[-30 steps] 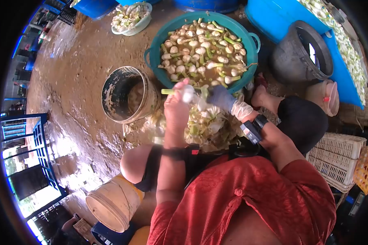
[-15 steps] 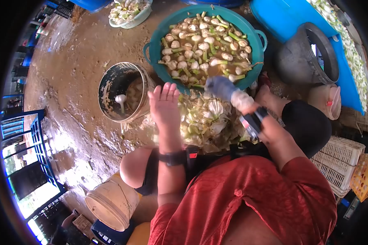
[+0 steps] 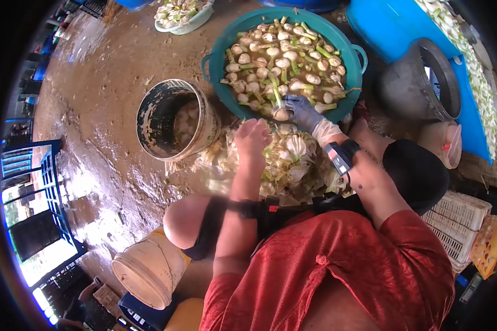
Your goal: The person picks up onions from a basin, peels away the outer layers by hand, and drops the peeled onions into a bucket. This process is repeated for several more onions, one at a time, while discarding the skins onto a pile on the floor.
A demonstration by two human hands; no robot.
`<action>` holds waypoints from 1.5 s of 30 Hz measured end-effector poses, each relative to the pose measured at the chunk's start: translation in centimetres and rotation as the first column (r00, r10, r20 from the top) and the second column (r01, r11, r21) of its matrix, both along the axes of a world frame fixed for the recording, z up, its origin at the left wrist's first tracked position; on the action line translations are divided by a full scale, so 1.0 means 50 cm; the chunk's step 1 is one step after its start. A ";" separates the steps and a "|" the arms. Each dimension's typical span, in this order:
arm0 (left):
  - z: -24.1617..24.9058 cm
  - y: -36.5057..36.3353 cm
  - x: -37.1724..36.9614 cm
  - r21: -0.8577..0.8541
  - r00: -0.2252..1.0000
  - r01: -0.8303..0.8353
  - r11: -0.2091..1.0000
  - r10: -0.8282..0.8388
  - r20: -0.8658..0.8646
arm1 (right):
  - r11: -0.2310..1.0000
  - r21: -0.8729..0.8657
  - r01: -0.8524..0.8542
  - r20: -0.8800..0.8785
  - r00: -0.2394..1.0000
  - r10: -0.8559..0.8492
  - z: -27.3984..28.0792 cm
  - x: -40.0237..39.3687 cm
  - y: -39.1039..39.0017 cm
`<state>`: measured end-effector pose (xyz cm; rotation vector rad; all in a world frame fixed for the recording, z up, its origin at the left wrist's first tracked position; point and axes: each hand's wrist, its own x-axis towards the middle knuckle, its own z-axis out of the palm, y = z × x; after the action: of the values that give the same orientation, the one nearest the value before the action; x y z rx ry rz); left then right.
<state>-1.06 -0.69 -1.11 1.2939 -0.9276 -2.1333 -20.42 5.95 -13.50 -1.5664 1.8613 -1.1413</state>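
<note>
My right hand (image 3: 305, 113), in a bluish-grey glove, is closed on a garlic bulb (image 3: 281, 115) at the near rim of a green tub (image 3: 355, 91). The bulb's green stalk points up and away, over the tub. Inside the tub, many more garlic bulbs (image 3: 290, 55) with cut stalks lie in brownish water. Just left of the held bulb is my bare left hand (image 3: 252, 138), fingers loosely bent and apart, with nothing visible in them. It hangs above a heap of peeled garlic skins (image 3: 295, 157). A stained bucket (image 3: 171, 88) containing pale bulbs stands to its left.
A pale bowl of skins (image 3: 185, 25) sits at the back. On the right are a grey container (image 3: 406, 83), a blue tray (image 3: 381, 27) and white crates (image 3: 455, 220). A lidded cream bucket (image 3: 143, 276) stands at lower left on the wet floor (image 3: 94, 127).
A garlic bulb over the bucket has gone from sight there. My left hand moved right and its fingers curled. My right hand now shows a garlic bulb in its grip.
</note>
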 end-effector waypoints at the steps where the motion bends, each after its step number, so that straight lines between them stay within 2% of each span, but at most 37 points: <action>1: -0.010 0.005 -0.004 0.045 0.999 0.025 0.999 -0.023 -0.044 | 0.999 -0.050 0.020 0.127 0.992 -0.014 0.066 0.026 0.003; 2: -0.017 0.011 -0.007 0.087 0.995 0.051 0.995 -0.043 -0.087 | 0.994 -0.098 0.045 0.254 0.967 -0.019 0.124 0.055 0.006; 3: -0.017 0.016 -0.010 0.089 0.977 0.083 0.993 -0.063 -0.203 | 0.992 -0.108 0.060 0.280 0.960 -0.028 0.156 0.077 0.008; 4: -0.021 0.017 -0.011 0.082 0.976 0.085 0.993 -0.066 -0.207 | 0.990 -0.118 0.075 0.305 0.952 -0.036 0.186 0.099 0.011; 5: -0.026 0.018 -0.012 0.042 0.963 0.055 0.998 -0.042 -0.264 | 0.990 0.051 0.135 0.924 0.371 -0.098 0.228 0.124 0.014; 6: -0.019 0.020 -0.014 0.007 0.947 0.024 1.000 -0.020 -0.321 | 0.990 0.045 0.137 0.922 0.375 -0.094 0.223 0.124 0.013; 8: -0.005 0.023 -0.012 -0.055 0.944 0.013 0.998 -0.031 -0.328 | 0.963 0.045 0.264 0.756 0.621 -0.206 0.209 0.123 0.010; 9: -0.002 0.028 -0.009 -0.329 0.992 0.047 0.943 -0.084 -0.099 | 0.948 0.031 0.318 0.677 0.691 -0.254 0.219 0.129 0.010; 10: 0.002 0.032 -0.008 -0.563 0.988 0.136 0.815 -0.069 0.139 | 0.946 0.028 0.322 0.674 0.693 -0.256 0.221 0.127 0.008; 12: -0.016 0.039 -0.010 -0.563 0.987 0.137 0.815 -0.066 0.144 | 0.913 0.331 0.237 0.379 0.853 -0.359 0.225 0.118 0.004; 13: -0.026 0.042 -0.008 -0.677 0.989 0.132 0.724 -0.046 0.144 | 0.907 0.328 0.263 0.245 0.904 -0.351 0.246 0.124 0.010; 14: -0.036 0.042 -0.004 -0.777 0.990 0.126 0.617 -0.024 0.141 | 0.908 0.326 0.264 0.245 0.904 -0.350 0.227 0.122 0.009; 15: -0.025 0.041 -0.002 -0.780 0.990 0.123 0.614 -0.021 0.139 | 0.937 0.251 0.245 0.101 0.956 -0.277 0.189 0.118 0.005; 16: -0.009 0.040 0.002 -0.701 0.984 0.160 0.695 -0.053 0.172 | 0.961 0.180 0.211 -0.051 0.977 -0.205 0.179 0.117 0.003; 17: 0.004 0.039 0.004 -0.612 0.975 0.197 0.766 -0.089 0.202 | 0.962 0.178 0.208 -0.051 0.978 -0.202 0.170 0.112 0.008; 19: -0.005 0.030 0.008 -0.566 0.980 0.182 0.804 -0.101 0.172 | 0.989 0.127 0.071 -0.225 0.974 -0.041 0.186 0.111 0.021; 20: -0.010 0.027 0.008 -0.517 0.984 0.170 0.839 -0.111 0.142 | 0.989 0.128 0.072 -0.226 0.973 -0.042 0.194 0.109 0.026; 22: -0.005 0.027 0.008 -0.477 0.990 0.137 0.868 -0.110 0.083 | 0.940 0.341 -0.003 -0.159 0.985 0.061 0.215 0.107 0.031; 23: -0.002 0.026 0.008 -0.437 0.994 0.105 0.893 -0.105 0.026 | 0.940 0.342 -0.004 -0.159 0.985 0.062 0.196 0.104 0.032; 24: 0.007 0.025 0.009 -0.437 0.994 0.105 0.893 -0.104 0.026 | 0.976 0.206 -0.070 0.040 0.997 0.064 0.158 0.097 0.035; 25: 0.017 0.025 0.011 -0.395 0.990 0.091 0.914 -0.126 -0.062 | 0.993 0.057 -0.107 0.236 0.968 0.091 0.151 0.094 0.039; 26: 0.025 0.024 0.013 -0.351 0.978 0.081 0.933 -0.142 -0.150 | 0.993 0.057 -0.107 0.237 0.967 0.091 0.145 0.084 0.049; 27: 0.025 0.018 0.015 -0.351 0.978 0.083 0.933 -0.143 -0.149 | 0.978 -0.063 -0.198 -0.245 0.953 0.177 0.164 0.076 0.058; 28: 0.025 0.010 0.018 -0.246 0.972 0.132 0.960 -0.174 -0.159 | 0.936 -0.125 -0.328 -0.675 0.720 0.162 0.182 0.072 0.062; 29: 0.025 0.003 0.021 -0.138 0.964 0.180 0.974 -0.203 -0.172 | 0.936 -0.126 -0.328 -0.674 0.721 0.162 0.198 0.075 0.061; 30: 0.015 -0.002 0.023 -0.137 0.964 0.181 0.974 -0.203 -0.169 | 0.959 -0.130 -0.252 -0.350 0.917 0.193 0.211 0.083 0.060; 31: 0.004 -0.004 0.026 -0.041 0.953 0.217 0.975 -0.221 -0.208 | 0.978 -0.104 -0.178 0.023 0.983 0.182 0.216 0.088 0.060; 32: -0.007 -0.004 0.026 0.053 0.939 0.255 0.966 -0.234 -0.251 | 0.979 -0.103 -0.177 0.024 0.983 0.180 0.217 0.088 0.062; 34: 0.009 0.008 0.013 0.010 0.959 0.219 0.976 -0.214 -0.184 | 0.990 0.129 -0.053 0.295 0.955 0.012 0.221 0.086 0.062; 35: 0.016 0.013 0.008 -0.041 0.964 0.209 0.977 -0.213 -0.158 | 0.990 0.130 -0.050 0.295 0.956 0.009 0.221 0.089 0.064; 37: 0.016 0.024 0.002 -0.090 0.969 0.200 0.976 -0.211 -0.131 | 0.993 0.014 0.117 0.298 0.947 -0.116 0.240 0.110 0.063; 39: 0.013 0.033 0.001 -0.403 0.936 0.336 0.852 -0.351 0.038 | 0.989 0.024 0.146 0.384 0.912 -0.144 0.230 0.121 0.062; 40: 0.010 0.026 0.006 -0.401 0.936 0.336 0.852 -0.351 0.039 | 0.985 0.036 0.172 0.464 0.870 -0.169 0.223 0.124 0.062; 41: 0.008 0.014 0.016 -0.305 0.910 0.357 0.883 -0.403 -0.100 | 0.984 0.038 0.172 0.466 0.868 -0.170 0.215 0.126 0.064; 42: 0.003 0.007 0.022 -0.208 0.870 0.387 0.898 -0.431 -0.241 | 0.981 -0.047 0.190 0.460 0.875 -0.148 0.212 0.128 0.064; 43: -0.004 0.006 0.022 -0.208 0.870 0.387 0.898 -0.430 -0.240 | 0.970 -0.133 0.205 0.452 0.883 -0.124 0.209 0.129 0.062; 45: -0.005 0.008 0.019 -0.015 0.860 0.378 0.925 -0.358 -0.363 | 0.972 -0.103 0.213 0.488 0.862 -0.138 0.215 0.130 0.064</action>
<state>-0.11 -0.28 -1.35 0.7410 -1.0207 -2.5924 -13.93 9.14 -2.74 -1.0614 1.6276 -1.6185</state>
